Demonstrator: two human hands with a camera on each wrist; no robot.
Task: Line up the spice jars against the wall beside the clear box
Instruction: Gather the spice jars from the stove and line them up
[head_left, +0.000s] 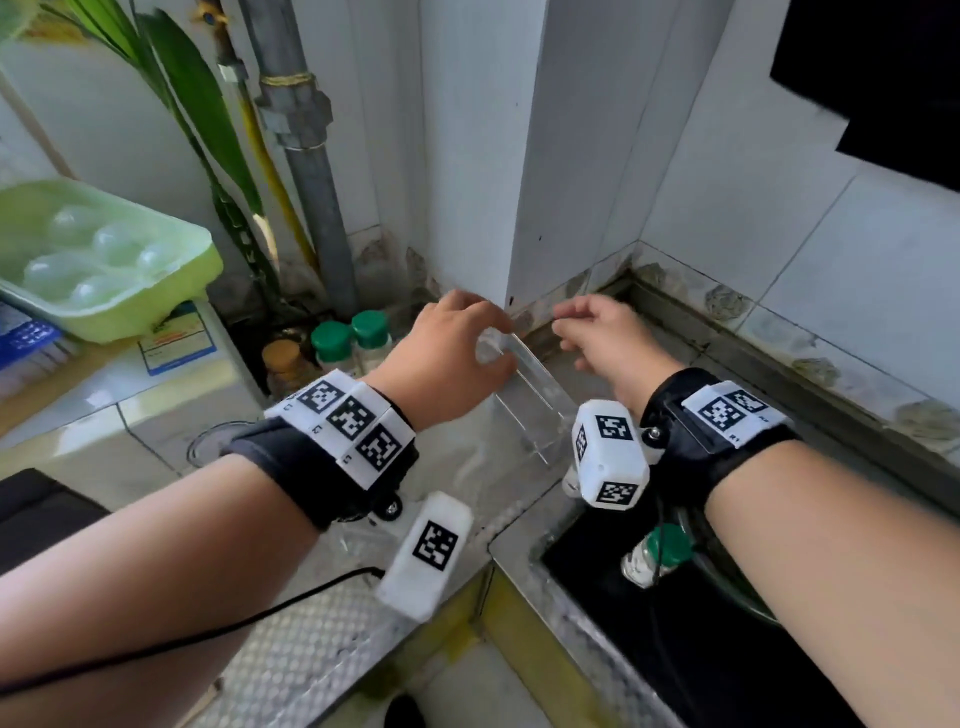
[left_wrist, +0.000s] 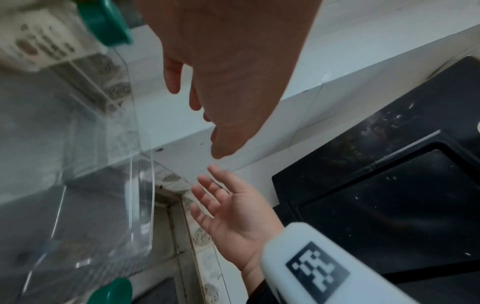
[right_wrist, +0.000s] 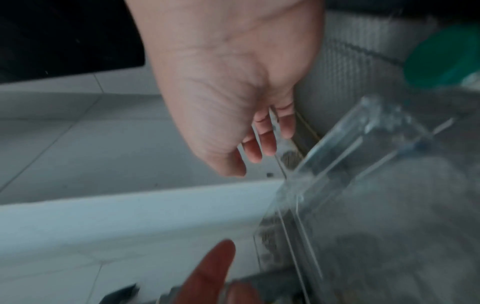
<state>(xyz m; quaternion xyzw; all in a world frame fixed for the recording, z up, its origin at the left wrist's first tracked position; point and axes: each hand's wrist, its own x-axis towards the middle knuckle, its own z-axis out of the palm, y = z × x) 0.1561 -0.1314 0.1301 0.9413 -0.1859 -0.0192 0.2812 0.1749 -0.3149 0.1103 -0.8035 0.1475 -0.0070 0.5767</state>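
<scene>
The clear box (head_left: 535, 405) stands on the counter at the foot of the white wall corner; it shows too in the left wrist view (left_wrist: 116, 185) and the right wrist view (right_wrist: 363, 185). My left hand (head_left: 493, 343) hovers over its far left corner, fingers loosely bent (left_wrist: 207, 92), holding nothing. Just right of the box, my right hand (head_left: 576, 332) is relaxed and empty (left_wrist: 226, 209) (right_wrist: 233, 123). Two green-lidded spice jars (head_left: 332, 338) (head_left: 371, 330) and a brown-lidded jar (head_left: 283, 358) stand left of the box. Another green-lidded jar (head_left: 657, 553) lies on the black stove.
A green egg tray (head_left: 104, 260) sits at the far left over some packets. A grey pipe (head_left: 306, 156) and plant leaves (head_left: 208, 104) rise behind the jars. The black stove top (head_left: 675, 649) fills the near right, with a tiled ledge (head_left: 779, 338) along the right wall.
</scene>
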